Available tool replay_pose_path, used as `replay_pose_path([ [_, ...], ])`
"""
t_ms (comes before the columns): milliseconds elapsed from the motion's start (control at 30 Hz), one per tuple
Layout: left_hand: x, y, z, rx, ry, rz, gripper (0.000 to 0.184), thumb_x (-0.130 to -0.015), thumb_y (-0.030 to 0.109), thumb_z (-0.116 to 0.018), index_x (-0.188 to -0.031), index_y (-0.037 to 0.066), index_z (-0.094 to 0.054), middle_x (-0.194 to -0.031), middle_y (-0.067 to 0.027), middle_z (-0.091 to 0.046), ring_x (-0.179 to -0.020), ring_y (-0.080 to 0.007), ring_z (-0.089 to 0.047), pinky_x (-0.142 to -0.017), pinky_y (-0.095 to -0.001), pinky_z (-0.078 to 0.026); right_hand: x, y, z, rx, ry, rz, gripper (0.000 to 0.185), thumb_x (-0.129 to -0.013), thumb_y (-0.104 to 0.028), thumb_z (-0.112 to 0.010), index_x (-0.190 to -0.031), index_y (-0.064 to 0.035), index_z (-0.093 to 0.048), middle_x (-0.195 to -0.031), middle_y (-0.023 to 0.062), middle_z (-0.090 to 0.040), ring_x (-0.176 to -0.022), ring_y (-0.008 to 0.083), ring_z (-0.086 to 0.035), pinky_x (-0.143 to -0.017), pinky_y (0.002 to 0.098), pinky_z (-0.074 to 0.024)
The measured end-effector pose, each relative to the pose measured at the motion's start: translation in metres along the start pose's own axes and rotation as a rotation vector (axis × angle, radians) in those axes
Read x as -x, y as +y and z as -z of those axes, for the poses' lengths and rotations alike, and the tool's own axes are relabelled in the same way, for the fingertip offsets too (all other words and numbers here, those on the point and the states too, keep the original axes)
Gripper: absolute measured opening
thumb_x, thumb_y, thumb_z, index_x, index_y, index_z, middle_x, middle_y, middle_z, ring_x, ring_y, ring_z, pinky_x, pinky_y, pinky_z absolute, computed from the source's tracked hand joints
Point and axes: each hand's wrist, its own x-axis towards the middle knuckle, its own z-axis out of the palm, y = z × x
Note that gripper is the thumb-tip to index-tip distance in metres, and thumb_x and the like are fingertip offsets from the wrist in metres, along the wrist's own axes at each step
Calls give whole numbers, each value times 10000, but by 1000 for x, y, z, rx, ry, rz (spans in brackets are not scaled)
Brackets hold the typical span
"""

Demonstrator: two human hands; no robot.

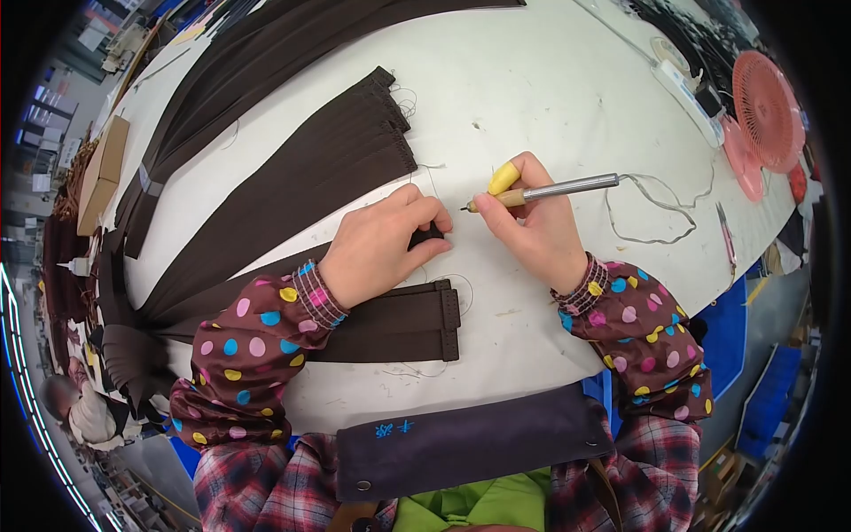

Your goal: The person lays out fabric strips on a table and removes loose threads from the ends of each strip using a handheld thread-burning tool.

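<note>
White desk [532, 355] under everything, workshop floor beyond its edge. At near side, along the body: dark cloth panel [470, 443] with blue lettering and a snap at each lower corner. Next, just below left wrist: lower brown strip [390, 326], laid flat, hemmed end to the right, loose threads about it. Immediately above: held brown strip [430, 234], running in from lower left, under left sleeve and left hand [381, 238], to a short dark end between left thumb and fingers. Pinched there, narrow grip. To the right, level with it: right hand [542, 232], closed around pen-like tool [572, 186] with wooden grip and metal shaft; yellow finger cover [503, 177] on one finger. Tip aimed left, just beside left fingertips, small gap between. From rear of tool: thin cord [656, 239], looped on desk. At far right: slim pointed implement [727, 235]. Past left hand: upper brown strip [301, 168], frayed threads at end. Farther: long brown bundle [239, 80], banded at left. Upper right: white power strip [690, 102] beside pink fan [767, 111].
</note>
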Motion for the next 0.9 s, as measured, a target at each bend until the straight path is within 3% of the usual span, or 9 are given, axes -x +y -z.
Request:
replay_pose_path([
  [200, 0, -9, 5, 283, -58, 199, 116, -831, 79, -678, -884, 42, -582, -839, -16, -615, -670, -71, -542, -597, -231, -461, 2, 5, -3, -54, -28, 38, 221, -850, -88, -656, -872, -32, -443, -696, 4, -515, -599, 31, -482, -511, 198, -395],
  [300, 1, -7, 11, 514, -84, 421, 111, -882, 92, -634, -886, 27, -545, -883, -30, -636, -709, -50, -552, -611, -205, -485, 6, 0, -8, -86, -89, -30, 215, -850, -84, -648, -870, -34, -439, -696, 3, -517, -597, 27, -483, -511, 195, -393],
  [400, 3, -17, 6, 719, -31, 412, 138, -904, 120, -617, -890, 17, -526, -800, -34, -625, -727, -76, -586, -607, -219, -514, 7, 4, -13, -86, -121, -19, 209, -850, -78, -640, -869, -35, -436, -696, 4, -521, -591, 29, -483, -510, 194, -392],
  [500, 4, -22, 6, 796, -40, 394, 124, -920, 108, -594, -905, 28, -501, -833, -32, -622, -736, -68, -579, -615, -214, -516, 6, 3, -14, -53, -108, -20, 207, -846, -76, -639, -863, -34, -437, -693, 10, -524, -582, 32, -477, -505, 197, -387],
  [800, 5, -16, 3, 752, 35, 286, 157, -890, 88, -631, -861, 26, -489, -845, -34, -616, -741, -66, -570, -611, -218, -514, 4, 7, -15, -8, -127, -26, 208, -840, -90, -646, -850, -34, -446, -642, 5, -517, -551, 48, -463, -486, 222, -370],
  [900, 5, -15, 4, 742, 19, 312, 153, -897, 74, -614, -884, 46, -464, -921, -48, -608, -803, -69, -560, -614, -190, -502, 4, 6, -15, 2, -120, -22, 212, -839, -96, -649, -849, -34, -446, -639, 11, -519, -550, 51, -464, -487, 222, -372],
])
